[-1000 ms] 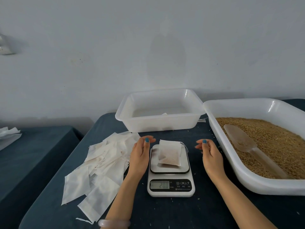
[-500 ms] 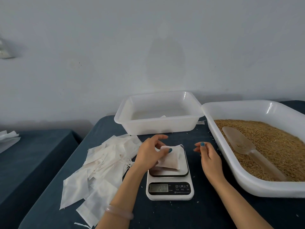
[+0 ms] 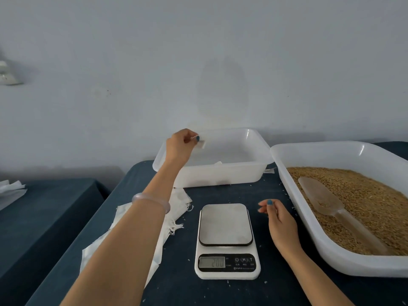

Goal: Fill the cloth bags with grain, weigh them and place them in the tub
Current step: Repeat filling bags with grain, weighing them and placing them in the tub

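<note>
My left hand [image 3: 182, 144] is raised over the left end of the white tub [image 3: 220, 175] at the back of the table. Its thumb and fingers pinch a cloth bag [image 3: 202, 144], of which only a small white corner shows against the tub's inside. Another bag's tip [image 3: 218, 163] peeks over the tub's front wall. The scale [image 3: 226, 241] stands in the middle with a bare plate and a lit display. My right hand [image 3: 279, 219] rests on the table just right of the scale, fingers relaxed and holding nothing.
A large white tray [image 3: 326, 246] of brown grain [image 3: 375, 202] fills the right side, with a clear plastic scoop [image 3: 331, 206] lying in it. A pile of empty cloth bags [image 3: 174, 208] lies left of the scale, partly under my left forearm. Loose grains dot the dark tablecloth.
My left hand took the filled bag off the scale and carried it up and back over the tub. The scale plate is now bare. My right hand has barely moved.
</note>
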Action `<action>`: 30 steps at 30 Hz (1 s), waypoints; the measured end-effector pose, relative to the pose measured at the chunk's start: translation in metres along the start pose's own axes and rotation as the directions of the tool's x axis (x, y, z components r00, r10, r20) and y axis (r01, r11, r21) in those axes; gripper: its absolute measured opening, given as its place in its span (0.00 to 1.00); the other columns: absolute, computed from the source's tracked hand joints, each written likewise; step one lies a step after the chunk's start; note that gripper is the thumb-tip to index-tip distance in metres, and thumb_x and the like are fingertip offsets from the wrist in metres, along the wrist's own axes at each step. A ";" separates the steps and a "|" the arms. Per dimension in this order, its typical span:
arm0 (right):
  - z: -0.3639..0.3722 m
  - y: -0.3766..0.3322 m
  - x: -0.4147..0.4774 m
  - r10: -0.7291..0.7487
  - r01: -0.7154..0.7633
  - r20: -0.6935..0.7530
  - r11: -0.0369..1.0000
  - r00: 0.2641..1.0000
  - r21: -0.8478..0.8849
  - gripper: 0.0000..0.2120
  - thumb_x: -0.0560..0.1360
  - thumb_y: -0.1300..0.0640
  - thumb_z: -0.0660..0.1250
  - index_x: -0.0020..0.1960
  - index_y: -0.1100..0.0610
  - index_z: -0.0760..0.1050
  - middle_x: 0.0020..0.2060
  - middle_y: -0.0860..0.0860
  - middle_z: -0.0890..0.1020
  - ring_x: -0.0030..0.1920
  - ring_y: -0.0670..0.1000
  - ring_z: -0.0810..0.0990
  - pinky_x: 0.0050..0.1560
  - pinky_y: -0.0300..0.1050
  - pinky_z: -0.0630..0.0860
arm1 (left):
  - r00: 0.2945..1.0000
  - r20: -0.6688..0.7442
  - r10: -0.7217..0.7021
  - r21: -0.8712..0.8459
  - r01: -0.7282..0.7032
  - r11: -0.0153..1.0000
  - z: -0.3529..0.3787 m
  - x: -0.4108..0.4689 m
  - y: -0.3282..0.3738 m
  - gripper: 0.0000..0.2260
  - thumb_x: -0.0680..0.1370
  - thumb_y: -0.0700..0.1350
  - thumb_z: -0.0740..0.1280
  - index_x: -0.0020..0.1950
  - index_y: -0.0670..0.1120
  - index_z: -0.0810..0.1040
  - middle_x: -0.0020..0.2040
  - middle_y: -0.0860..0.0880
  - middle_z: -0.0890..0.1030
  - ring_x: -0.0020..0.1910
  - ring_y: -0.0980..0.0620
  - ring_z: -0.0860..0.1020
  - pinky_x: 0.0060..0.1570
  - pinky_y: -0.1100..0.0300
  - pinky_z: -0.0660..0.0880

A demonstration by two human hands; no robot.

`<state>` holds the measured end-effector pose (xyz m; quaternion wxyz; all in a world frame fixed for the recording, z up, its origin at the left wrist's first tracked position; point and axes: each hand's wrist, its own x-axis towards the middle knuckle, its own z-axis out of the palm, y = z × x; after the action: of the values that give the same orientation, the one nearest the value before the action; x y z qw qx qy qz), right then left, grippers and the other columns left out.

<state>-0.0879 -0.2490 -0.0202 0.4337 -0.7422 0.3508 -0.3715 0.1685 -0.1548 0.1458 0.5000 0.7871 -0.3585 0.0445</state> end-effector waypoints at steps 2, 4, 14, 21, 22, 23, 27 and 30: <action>0.000 0.000 0.000 -0.005 0.005 0.008 1.000 1.000 -0.012 0.10 0.83 0.52 0.55 0.50 0.47 0.75 0.43 0.44 0.81 0.45 0.43 0.79 0.43 0.39 0.71 | 0.995 0.083 -0.050 0.106 0.041 0.994 0.009 0.004 -0.012 0.02 0.79 0.44 0.67 0.48 0.48 0.80 0.44 0.51 0.80 0.41 0.52 0.75 0.32 0.72 0.68; 0.000 0.000 -0.001 -0.014 0.015 0.013 1.000 1.000 -0.023 0.10 0.83 0.51 0.55 0.50 0.47 0.74 0.42 0.44 0.81 0.44 0.43 0.79 0.43 0.40 0.71 | 0.973 0.195 -0.123 0.258 0.070 0.964 0.017 0.001 -0.030 0.04 0.80 0.46 0.66 0.49 0.47 0.79 0.45 0.49 0.79 0.44 0.49 0.75 0.38 0.62 0.70; 0.000 -0.001 -0.002 -0.009 0.009 0.027 1.000 1.000 -0.015 0.11 0.83 0.52 0.55 0.48 0.46 0.75 0.42 0.44 0.82 0.44 0.43 0.79 0.42 0.40 0.70 | 0.893 0.417 -0.169 0.521 -0.083 0.849 0.013 -0.012 -0.054 0.16 0.85 0.53 0.51 0.48 0.46 0.73 0.42 0.49 0.76 0.45 0.45 0.73 0.42 0.54 0.65; 0.000 -0.001 -0.002 0.001 -0.001 0.027 1.000 1.000 -0.010 0.11 0.83 0.52 0.55 0.48 0.47 0.75 0.41 0.44 0.82 0.45 0.43 0.79 0.43 0.40 0.71 | 0.985 0.094 0.144 0.293 -0.165 0.942 -0.036 -0.029 -0.069 0.07 0.80 0.41 0.63 0.53 0.51 0.79 0.49 0.56 0.82 0.47 0.55 0.79 0.48 0.57 0.76; 0.000 0.000 -0.002 0.002 -0.002 0.027 1.000 1.000 -0.008 0.11 0.83 0.52 0.55 0.48 0.47 0.76 0.41 0.44 0.82 0.45 0.42 0.79 0.43 0.40 0.71 | 0.987 0.025 0.156 0.287 -0.157 0.945 -0.045 -0.035 -0.073 0.06 0.80 0.41 0.64 0.52 0.51 0.78 0.47 0.55 0.82 0.44 0.55 0.79 0.45 0.56 0.76; 0.000 0.000 -0.002 -0.001 0.001 0.027 1.000 1.000 -0.005 0.11 0.83 0.52 0.55 0.48 0.47 0.76 0.41 0.44 0.82 0.45 0.43 0.79 0.43 0.41 0.71 | 0.989 -0.024 0.148 0.311 -0.133 0.941 -0.055 -0.041 -0.079 0.05 0.80 0.42 0.64 0.51 0.51 0.76 0.44 0.56 0.81 0.42 0.55 0.79 0.42 0.56 0.75; 0.000 0.000 -0.002 -0.015 0.015 0.027 1.000 1.000 -0.009 0.11 0.83 0.53 0.55 0.48 0.47 0.76 0.42 0.44 0.82 0.44 0.44 0.79 0.42 0.42 0.71 | 0.988 0.128 -0.082 0.603 -0.011 0.798 -0.090 -0.069 -0.113 0.07 0.80 0.54 0.63 0.51 0.51 0.74 0.46 0.54 0.80 0.46 0.49 0.79 0.45 0.52 0.76; 0.000 0.000 -0.002 -0.030 0.030 0.031 0.999 0.999 -0.026 0.11 0.83 0.53 0.55 0.48 0.47 0.76 0.42 0.44 0.82 0.43 0.44 0.79 0.41 0.42 0.71 | 0.910 0.289 -0.299 0.764 -0.031 0.644 -0.097 -0.098 -0.133 0.22 0.79 0.65 0.60 0.62 0.51 0.73 0.58 0.54 0.78 0.57 0.51 0.77 0.54 0.54 0.74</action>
<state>-0.0891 -0.2472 -0.0206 0.4236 -0.7585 0.3379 -0.3620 0.2048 0.0075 0.0515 0.0479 0.9397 -0.3385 -0.0061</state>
